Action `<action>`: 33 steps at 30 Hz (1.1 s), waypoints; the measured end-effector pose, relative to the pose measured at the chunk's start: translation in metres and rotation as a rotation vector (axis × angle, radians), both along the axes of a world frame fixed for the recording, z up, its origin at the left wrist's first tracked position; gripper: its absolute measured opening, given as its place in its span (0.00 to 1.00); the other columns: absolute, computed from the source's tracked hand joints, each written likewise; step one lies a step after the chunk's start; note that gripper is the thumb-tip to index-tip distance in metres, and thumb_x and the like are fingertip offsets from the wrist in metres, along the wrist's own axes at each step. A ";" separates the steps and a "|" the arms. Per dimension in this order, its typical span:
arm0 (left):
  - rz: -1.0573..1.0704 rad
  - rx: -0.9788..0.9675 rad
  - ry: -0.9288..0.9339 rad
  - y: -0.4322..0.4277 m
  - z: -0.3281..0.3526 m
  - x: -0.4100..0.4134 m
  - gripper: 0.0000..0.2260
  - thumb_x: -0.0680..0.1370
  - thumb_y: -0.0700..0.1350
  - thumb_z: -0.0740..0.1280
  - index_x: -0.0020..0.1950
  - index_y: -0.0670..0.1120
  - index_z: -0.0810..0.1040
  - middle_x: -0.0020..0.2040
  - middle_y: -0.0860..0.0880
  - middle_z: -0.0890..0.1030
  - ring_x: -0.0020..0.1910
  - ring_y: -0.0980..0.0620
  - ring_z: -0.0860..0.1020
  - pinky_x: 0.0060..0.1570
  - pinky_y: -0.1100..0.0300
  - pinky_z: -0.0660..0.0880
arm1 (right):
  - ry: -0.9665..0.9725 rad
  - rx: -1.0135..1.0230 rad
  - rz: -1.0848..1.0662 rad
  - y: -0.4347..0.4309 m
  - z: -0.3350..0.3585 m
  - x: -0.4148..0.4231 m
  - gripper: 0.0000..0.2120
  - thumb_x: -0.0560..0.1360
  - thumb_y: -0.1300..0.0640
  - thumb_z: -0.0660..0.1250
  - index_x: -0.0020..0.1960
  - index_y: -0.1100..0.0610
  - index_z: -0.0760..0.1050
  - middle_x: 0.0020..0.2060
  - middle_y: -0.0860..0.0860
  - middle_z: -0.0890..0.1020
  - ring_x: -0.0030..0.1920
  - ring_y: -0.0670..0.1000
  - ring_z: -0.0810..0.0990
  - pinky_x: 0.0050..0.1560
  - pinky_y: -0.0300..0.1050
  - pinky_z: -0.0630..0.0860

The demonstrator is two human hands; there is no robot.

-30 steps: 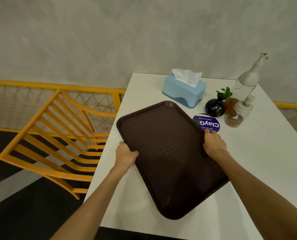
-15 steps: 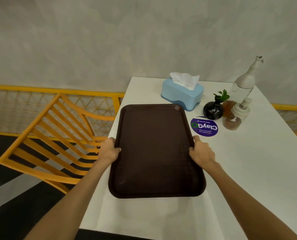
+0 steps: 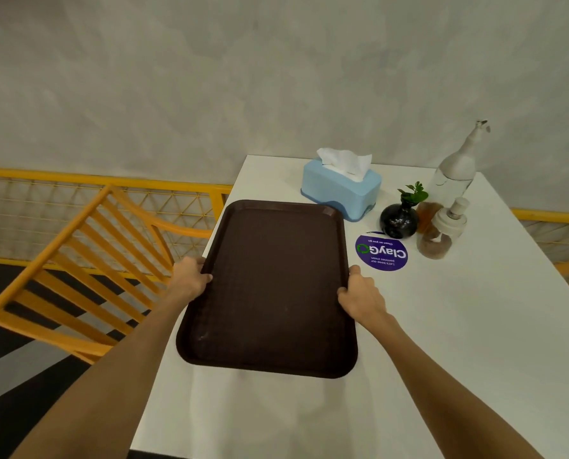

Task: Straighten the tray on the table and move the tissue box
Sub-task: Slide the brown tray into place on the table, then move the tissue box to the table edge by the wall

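Swung round from its skewed angle of a second ago, the dark brown tray (image 3: 273, 286) is now lying nearly square to the white table (image 3: 475, 342), its long sides running away from the person, and it has slid a little toward the table's left edge. Both hands have travelled with it. The left hand (image 3: 190, 276) is gripping the tray's left long rim, fingers curled over the lip and closed on it. The right hand (image 3: 361, 294) is holding the right long rim at about the same level, thumb on top of the rim and fingers wrapped round the edge, clamped on it. The tray's empty, textured surface is facing up, and its near short end is lying toward the person.

Just beyond the tray's far right corner, the light blue tissue box (image 3: 341, 188) is sitting at an angle, a white tissue (image 3: 344, 160) sticking up from its slot; whether box and tray are touching cannot be told. To the right of the tray a round purple sticker (image 3: 381, 255) is lying flat on the table, with a small black vase (image 3: 398, 220) holding a green sprig behind it, a pump bottle (image 3: 440, 233) beside that, and a tall clear bottle (image 3: 457, 173) farther back. An orange slatted chair (image 3: 87, 260) is standing at the table's left side.
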State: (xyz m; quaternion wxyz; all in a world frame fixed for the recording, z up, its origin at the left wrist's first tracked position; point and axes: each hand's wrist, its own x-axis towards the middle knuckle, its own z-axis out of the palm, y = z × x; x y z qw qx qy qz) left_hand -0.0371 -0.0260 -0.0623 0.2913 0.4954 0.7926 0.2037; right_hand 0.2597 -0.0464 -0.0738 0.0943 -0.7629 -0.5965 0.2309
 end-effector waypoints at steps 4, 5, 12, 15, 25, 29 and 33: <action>-0.001 -0.015 0.018 0.006 -0.002 -0.002 0.21 0.77 0.36 0.67 0.70 0.38 0.70 0.67 0.39 0.76 0.67 0.41 0.73 0.67 0.49 0.70 | 0.015 -0.011 0.011 0.002 -0.001 0.001 0.20 0.78 0.56 0.63 0.68 0.59 0.64 0.60 0.59 0.77 0.56 0.59 0.80 0.54 0.50 0.78; -0.005 -0.019 0.024 0.006 -0.003 -0.003 0.21 0.77 0.36 0.67 0.70 0.38 0.70 0.67 0.39 0.75 0.67 0.41 0.73 0.67 0.49 0.70 | 0.003 -0.018 0.010 0.002 0.000 0.001 0.21 0.78 0.55 0.64 0.68 0.59 0.64 0.60 0.58 0.78 0.56 0.58 0.80 0.53 0.50 0.79; -0.028 0.165 0.137 0.041 0.012 -0.015 0.18 0.77 0.41 0.66 0.66 0.37 0.73 0.64 0.37 0.77 0.56 0.40 0.78 0.55 0.49 0.75 | -0.114 0.075 -0.118 0.029 0.031 0.009 0.23 0.76 0.53 0.65 0.69 0.59 0.65 0.60 0.59 0.78 0.58 0.60 0.78 0.52 0.52 0.77; -0.069 0.255 0.131 0.076 0.031 -0.007 0.18 0.77 0.41 0.66 0.66 0.38 0.74 0.65 0.38 0.77 0.60 0.39 0.77 0.59 0.48 0.73 | 0.084 0.149 -0.150 0.060 0.051 0.009 0.21 0.77 0.55 0.63 0.68 0.60 0.66 0.61 0.60 0.77 0.60 0.60 0.77 0.53 0.53 0.76; -0.250 0.255 -0.217 0.228 0.064 0.079 0.18 0.77 0.48 0.67 0.64 0.42 0.76 0.62 0.43 0.79 0.62 0.45 0.77 0.61 0.55 0.72 | 0.465 0.342 -0.412 0.189 0.052 0.007 0.27 0.79 0.56 0.59 0.72 0.68 0.56 0.65 0.67 0.71 0.62 0.65 0.73 0.52 0.49 0.71; -0.232 0.121 -0.445 0.267 0.046 0.121 0.25 0.76 0.53 0.66 0.70 0.44 0.70 0.69 0.44 0.74 0.66 0.44 0.74 0.67 0.46 0.71 | 0.530 0.371 -0.556 0.218 0.030 0.002 0.32 0.78 0.53 0.58 0.75 0.64 0.49 0.67 0.68 0.67 0.64 0.68 0.70 0.64 0.60 0.71; -0.260 0.092 -0.469 0.287 0.030 0.151 0.28 0.78 0.55 0.61 0.75 0.44 0.62 0.73 0.44 0.69 0.70 0.44 0.69 0.68 0.51 0.66 | 0.563 0.414 -0.626 0.234 0.013 0.002 0.34 0.78 0.50 0.58 0.76 0.62 0.47 0.68 0.67 0.67 0.65 0.69 0.69 0.65 0.64 0.69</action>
